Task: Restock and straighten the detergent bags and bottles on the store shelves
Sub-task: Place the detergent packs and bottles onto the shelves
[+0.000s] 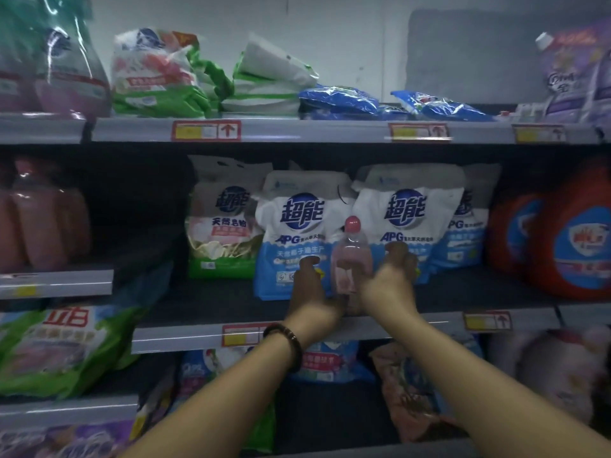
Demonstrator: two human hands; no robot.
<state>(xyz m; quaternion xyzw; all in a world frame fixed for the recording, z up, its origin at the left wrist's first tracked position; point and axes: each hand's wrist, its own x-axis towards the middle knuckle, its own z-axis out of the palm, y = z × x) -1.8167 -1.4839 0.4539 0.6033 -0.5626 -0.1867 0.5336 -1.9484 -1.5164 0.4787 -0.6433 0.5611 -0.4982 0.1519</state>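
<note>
On the middle shelf (429, 294) two blue-and-white detergent bags stand upright side by side, the left bag (297, 226) and the right bag (410, 219). A small clear bottle (352, 256) with pink liquid and a pink cap stands upright in front of the gap between them. My left hand (312, 292) is against the bottle's left side and base, its fingers lying over the left bag's lower corner. My right hand (391, 279) is on the bottle's right, fingers curled on the right bag's lower left edge. The bottle's bottom is hidden by my hands.
A green-and-white bag (221, 226) stands left of the blue pair, and red jugs (568, 239) stand at the right. The top shelf holds slumped green bags (155, 74), flat blue packs (340, 100) and a purple pouch (572, 71). Further bags fill the lower shelves.
</note>
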